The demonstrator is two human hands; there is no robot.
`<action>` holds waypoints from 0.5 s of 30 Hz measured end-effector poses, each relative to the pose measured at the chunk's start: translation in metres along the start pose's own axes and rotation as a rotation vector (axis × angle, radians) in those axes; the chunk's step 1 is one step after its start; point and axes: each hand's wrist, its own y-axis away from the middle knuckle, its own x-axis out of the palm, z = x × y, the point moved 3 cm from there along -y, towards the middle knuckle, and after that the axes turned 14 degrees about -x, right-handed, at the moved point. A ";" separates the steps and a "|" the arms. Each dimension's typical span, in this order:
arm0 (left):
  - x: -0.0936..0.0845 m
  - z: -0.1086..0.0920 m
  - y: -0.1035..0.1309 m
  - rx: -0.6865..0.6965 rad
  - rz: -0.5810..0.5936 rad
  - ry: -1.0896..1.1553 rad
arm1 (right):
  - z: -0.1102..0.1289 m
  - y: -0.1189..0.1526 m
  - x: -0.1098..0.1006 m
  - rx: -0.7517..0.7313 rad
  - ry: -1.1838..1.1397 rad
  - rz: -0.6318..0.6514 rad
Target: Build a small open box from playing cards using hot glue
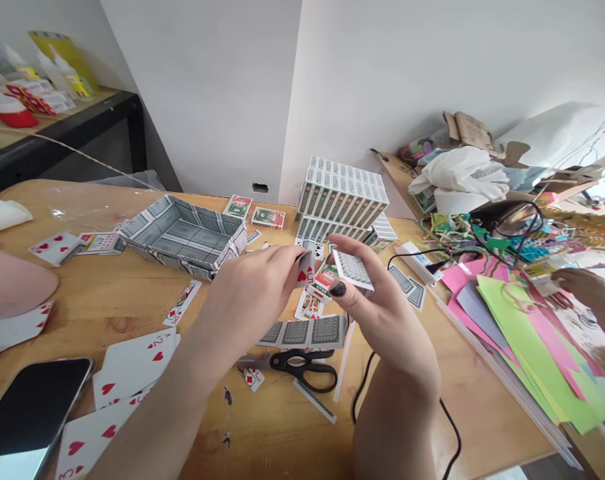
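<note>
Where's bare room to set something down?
The pale wooden table is bare at right, between the thin black cable and long clear plastic strip; a smaller patch lies just nearer than the narrow patterned card strip. Beyond that it's crowded: black-handled metal scissors, row of rectangular grey-backed cards.

Left hand (260,283) curled inward, right hand (385,313) cupped just beside.

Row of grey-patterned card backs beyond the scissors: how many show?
3: the left grey-patterned rectangular card back beside the left forearm, the middle one, and the right one beyond the black-handled scissors. The forearm may hide more.
</note>
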 end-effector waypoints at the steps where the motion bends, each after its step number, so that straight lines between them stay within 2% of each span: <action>1: 0.000 0.000 0.000 -0.002 0.004 -0.014 | 0.000 0.000 0.000 -0.014 0.024 0.007; 6: 0.001 0.000 0.000 0.013 0.020 -0.072 | -0.003 0.000 0.002 -0.002 0.139 0.056; 11: 0.001 -0.002 0.000 0.057 -0.037 -0.020 | -0.009 -0.003 0.008 0.037 0.073 0.171; 15: 0.004 0.000 -0.001 0.071 0.037 0.039 | -0.015 -0.006 0.010 0.118 0.018 0.184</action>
